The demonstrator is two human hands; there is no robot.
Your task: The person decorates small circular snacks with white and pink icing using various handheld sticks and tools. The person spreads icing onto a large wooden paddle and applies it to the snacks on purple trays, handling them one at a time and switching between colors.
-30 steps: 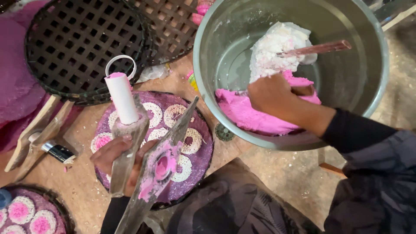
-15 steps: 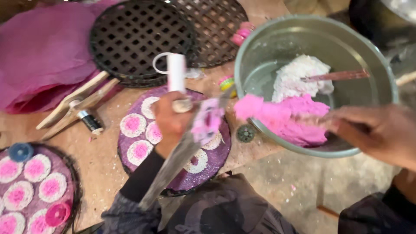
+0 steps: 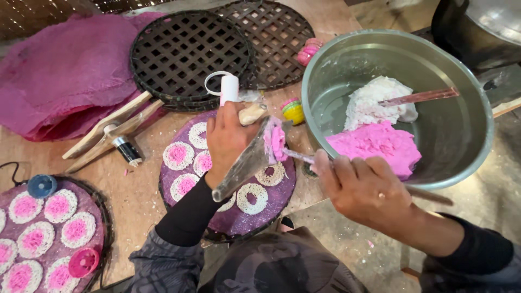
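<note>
head camera, looking steeply down, close

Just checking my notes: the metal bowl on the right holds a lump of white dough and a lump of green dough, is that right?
Not quite. In the head view, the metal bowl holds white dough and pink dough, not green.

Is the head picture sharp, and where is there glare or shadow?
Head view: mostly sharp, with even soft light; the left hand and right hand show little blur. Mild glare lies on the metal bowl rim and inner wall. The top right corner is dark. Straight edges bend slightly near the borders.
</note>
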